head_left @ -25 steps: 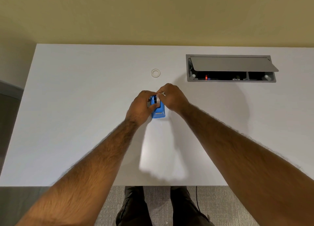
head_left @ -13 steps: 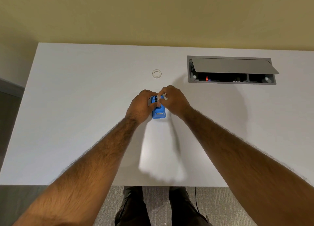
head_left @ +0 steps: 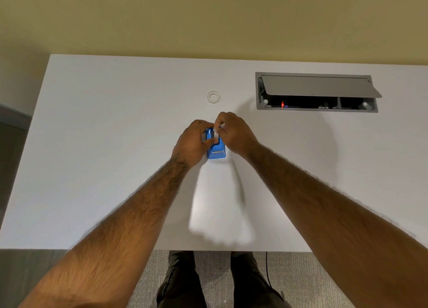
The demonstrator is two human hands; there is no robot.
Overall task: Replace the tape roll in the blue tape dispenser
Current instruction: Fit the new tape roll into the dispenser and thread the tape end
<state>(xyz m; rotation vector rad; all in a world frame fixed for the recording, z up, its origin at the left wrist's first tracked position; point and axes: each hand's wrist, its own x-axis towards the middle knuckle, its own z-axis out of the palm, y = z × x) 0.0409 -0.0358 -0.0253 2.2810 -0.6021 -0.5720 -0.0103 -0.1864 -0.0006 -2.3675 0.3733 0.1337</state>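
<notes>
Fingers of my left hand (head_left: 193,143) wrap the blue tape dispenser (head_left: 216,150) on the white desk (head_left: 115,145). My right hand (head_left: 234,134) pinches a small pale piece at its top. A tape roll (head_left: 213,97) lies well apart, farther back.

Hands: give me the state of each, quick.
Left hand: closed on the dispenser.
Right hand: fingers pinched on something pale at the dispenser's top, likely tape.

No legible text, brand, number or sign in the head view. Blue tape dispenser (head_left: 216,151), held between both hands: small pale plate on its near end, marks unresolved. Open cable box (head_left: 317,92), beyond and right of the hands: tiny white label inside, unreadable.
</notes>
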